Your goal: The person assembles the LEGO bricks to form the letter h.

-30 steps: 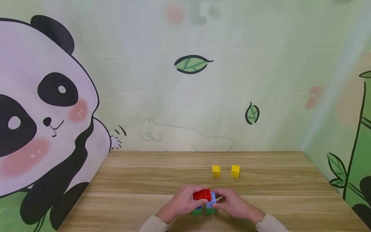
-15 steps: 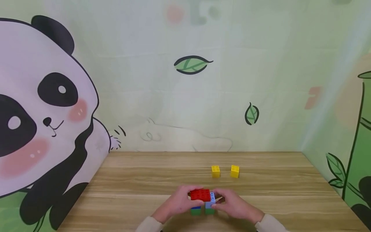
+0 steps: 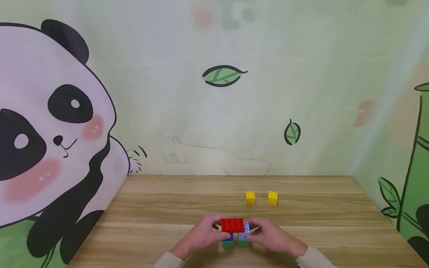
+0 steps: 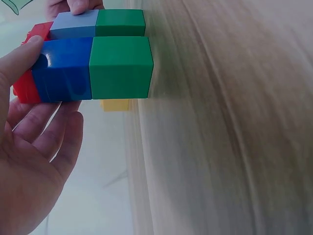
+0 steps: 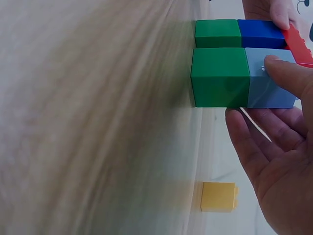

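Note:
Near the front middle of the table stands a toy-brick build with two legs. A red brick [image 3: 232, 225] bridges the top. Its left leg is a dark blue brick [image 4: 63, 68] over a green brick [image 4: 121, 67]; the right leg is a light blue brick [image 5: 270, 85] over another green brick [image 5: 220, 77]. My left hand [image 3: 205, 231] holds the left leg, thumb on the dark blue brick just below the red one, fingers behind. From the right, my right hand [image 3: 270, 235] pinches the light blue brick between thumb and fingers.
Two yellow bricks, one on the left [image 3: 250, 198] and one on the right [image 3: 273, 198], stand apart on the wooden table [image 3: 161, 208] behind the build. A printed backdrop [image 3: 167, 93] with a panda and leaves rises behind the table and along its sides.
My left hand has drawn a little to the left and its thumb has slid outward, so more of the red brick shows. The right hand stays on the light blue brick.

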`<move>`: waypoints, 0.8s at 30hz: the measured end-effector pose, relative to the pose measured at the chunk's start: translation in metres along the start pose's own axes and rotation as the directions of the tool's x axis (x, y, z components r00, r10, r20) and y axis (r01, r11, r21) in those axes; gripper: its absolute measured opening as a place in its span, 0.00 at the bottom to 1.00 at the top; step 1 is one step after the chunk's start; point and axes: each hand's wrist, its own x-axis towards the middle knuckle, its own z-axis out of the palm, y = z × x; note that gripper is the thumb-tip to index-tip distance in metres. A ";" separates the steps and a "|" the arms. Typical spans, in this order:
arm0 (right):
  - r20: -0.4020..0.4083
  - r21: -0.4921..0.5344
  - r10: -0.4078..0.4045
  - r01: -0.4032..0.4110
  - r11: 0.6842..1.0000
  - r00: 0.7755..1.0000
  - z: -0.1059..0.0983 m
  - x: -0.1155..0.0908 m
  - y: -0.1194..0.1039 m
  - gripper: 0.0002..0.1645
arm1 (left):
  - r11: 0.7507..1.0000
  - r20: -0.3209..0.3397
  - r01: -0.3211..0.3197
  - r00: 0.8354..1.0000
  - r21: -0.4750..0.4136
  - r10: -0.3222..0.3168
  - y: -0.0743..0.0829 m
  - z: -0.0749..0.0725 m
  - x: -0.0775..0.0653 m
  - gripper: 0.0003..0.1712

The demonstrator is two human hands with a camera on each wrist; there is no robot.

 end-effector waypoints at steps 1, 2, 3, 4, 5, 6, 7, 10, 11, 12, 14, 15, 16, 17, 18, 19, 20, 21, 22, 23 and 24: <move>0.000 -0.003 0.000 0.000 1.000 1.000 0.000 0.000 0.000 0.21 | 1.000 -0.001 -0.002 1.000 0.001 0.002 0.000 0.000 0.000 0.18; 0.000 -0.009 -0.003 0.003 1.000 1.000 0.000 0.000 0.001 0.21 | 1.000 -0.002 -0.002 1.000 -0.002 0.002 0.000 0.000 -0.001 0.18; -0.001 -0.017 -0.013 0.013 1.000 1.000 0.000 0.000 0.001 0.21 | 1.000 -0.002 -0.001 1.000 -0.007 0.001 0.000 0.000 -0.001 0.18; -0.003 -0.026 -0.027 0.027 0.999 1.000 0.000 0.000 0.001 0.21 | 1.000 -0.003 0.002 1.000 -0.009 -0.002 0.000 -0.001 -0.001 0.18; -0.005 -0.038 -0.045 0.045 0.998 0.999 -0.001 0.000 0.002 0.22 | 1.000 -0.003 0.006 1.000 -0.012 -0.006 0.001 -0.001 -0.001 0.18; -0.007 -0.048 -0.059 0.058 0.997 0.998 -0.002 -0.001 0.002 0.22 | 1.000 -0.003 0.009 1.000 -0.015 -0.009 0.001 -0.001 -0.002 0.18; -0.008 -0.062 -0.070 0.070 0.996 0.997 -0.003 -0.002 0.002 0.23 | 1.000 -0.003 0.011 1.000 -0.016 -0.011 0.001 -0.001 -0.002 0.18; -0.019 -0.110 -0.104 0.101 0.989 0.994 -0.007 -0.006 0.003 0.25 | 1.000 -0.005 0.014 1.000 -0.014 -0.014 0.001 -0.001 -0.002 0.18; -0.023 -0.127 -0.105 0.101 0.987 0.994 -0.009 -0.007 0.004 0.26 | 1.000 -0.007 0.014 1.000 -0.012 -0.014 0.001 -0.001 -0.002 0.19; -0.028 -0.145 -0.104 0.099 0.985 0.994 -0.011 -0.009 0.005 0.26 | 1.000 -0.008 0.011 1.000 -0.010 -0.011 0.001 -0.001 -0.002 0.19; -0.043 -0.175 -0.093 0.084 0.981 0.995 -0.016 -0.012 0.006 0.25 | 1.000 -0.011 0.013 1.000 -0.007 -0.013 0.000 0.000 -0.002 0.19; -0.052 -0.188 -0.085 0.074 0.979 0.995 -0.018 -0.013 0.007 0.25 | 1.000 -0.012 0.014 1.000 -0.005 -0.014 0.000 0.000 -0.002 0.19; -0.065 -0.203 -0.078 0.064 0.977 0.995 -0.021 -0.014 0.007 0.24 | 1.000 -0.013 0.017 1.000 -0.005 -0.017 0.000 0.000 -0.002 0.19; -0.078 -0.219 -0.074 0.055 0.974 0.994 -0.024 -0.015 0.008 0.24 | 1.000 -0.012 0.019 1.000 -0.006 -0.019 0.000 0.001 -0.002 0.19; -0.092 -0.232 -0.072 0.049 0.972 0.993 -0.026 -0.016 0.009 0.24 | 1.000 -0.012 0.022 1.000 -0.006 -0.022 0.000 0.001 -0.002 0.19; -0.107 -0.245 -0.070 0.042 0.969 0.992 -0.029 -0.016 0.010 0.24 | 1.000 -0.011 0.027 1.000 -0.008 -0.027 0.001 0.001 -0.002 0.19; -0.123 -0.260 -0.076 0.042 0.965 0.989 -0.032 -0.016 0.011 0.23 | 0.999 -0.010 0.032 0.999 -0.010 -0.032 0.001 0.001 -0.002 0.19; -0.141 -0.272 -0.074 0.034 0.962 0.987 -0.034 -0.016 0.012 0.23 | 0.999 -0.009 0.037 0.999 -0.011 -0.037 0.002 0.001 -0.002 0.19; -0.157 -0.285 -0.084 0.036 0.958 0.984 -0.037 -0.016 0.013 0.23 | 0.999 -0.009 0.039 0.999 -0.012 -0.039 0.002 0.001 -0.001 0.19; -0.173 -0.293 -0.085 0.031 0.956 0.981 -0.040 -0.015 0.014 0.22 | 0.999 -0.008 0.040 0.999 -0.013 -0.040 0.003 0.001 -0.001 0.19; -0.191 -0.301 -0.090 0.029 0.953 0.977 -0.042 -0.015 0.016 0.22 | 0.999 -0.008 0.044 0.999 -0.014 -0.044 0.003 0.001 -0.001 0.19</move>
